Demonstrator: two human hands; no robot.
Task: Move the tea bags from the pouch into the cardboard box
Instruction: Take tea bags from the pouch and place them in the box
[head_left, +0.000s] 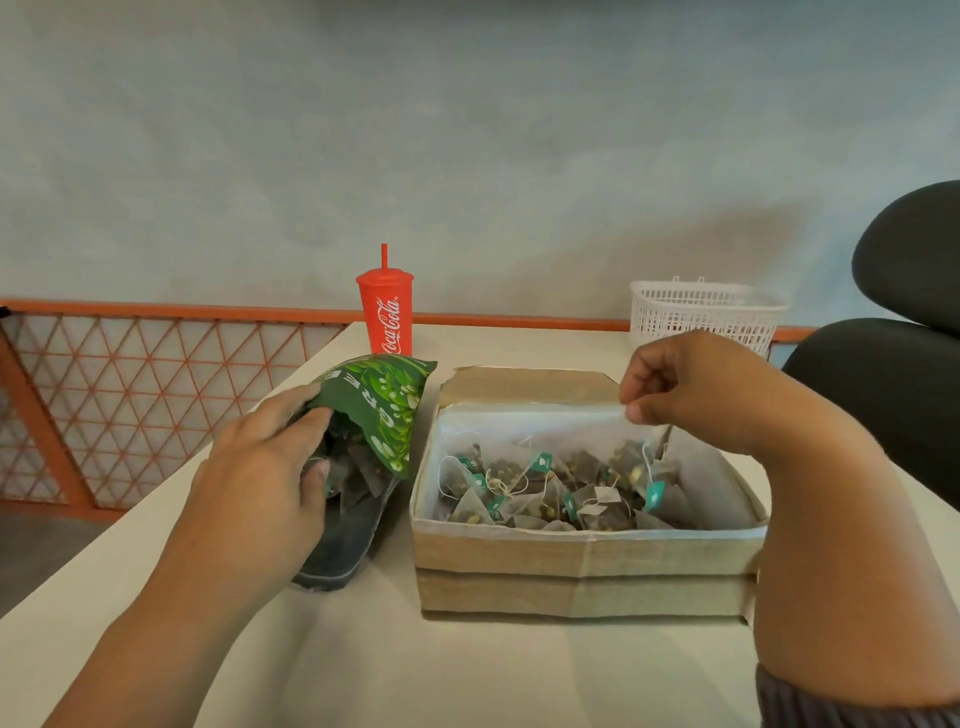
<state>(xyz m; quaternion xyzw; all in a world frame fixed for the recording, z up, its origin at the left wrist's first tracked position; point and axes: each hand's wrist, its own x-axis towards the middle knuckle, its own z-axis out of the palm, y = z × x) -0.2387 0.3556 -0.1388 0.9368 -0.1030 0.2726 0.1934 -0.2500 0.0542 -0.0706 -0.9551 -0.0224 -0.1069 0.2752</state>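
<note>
A green pouch (384, 410) lies on its side left of the box with its mouth open, and dark tea bags show inside it. My left hand (260, 467) grips the edge of the pouch's mouth, fingers on top and thumb at the opening. The cardboard box (587, 566) stands open at centre with a white lining, and several tea bags (550, 488) with teal tags lie in it. My right hand (680, 384) hovers over the box's far right corner. Its fingertips pinch the thin string of a tea bag (631, 460) that hangs down into the box.
A red Coca-Cola cup (385, 312) with a straw stands behind the pouch. At the table's back right sits a white plastic basket (701, 312). A black chair (904, 332) is at the right. Left of the table runs an orange mesh railing (130, 384).
</note>
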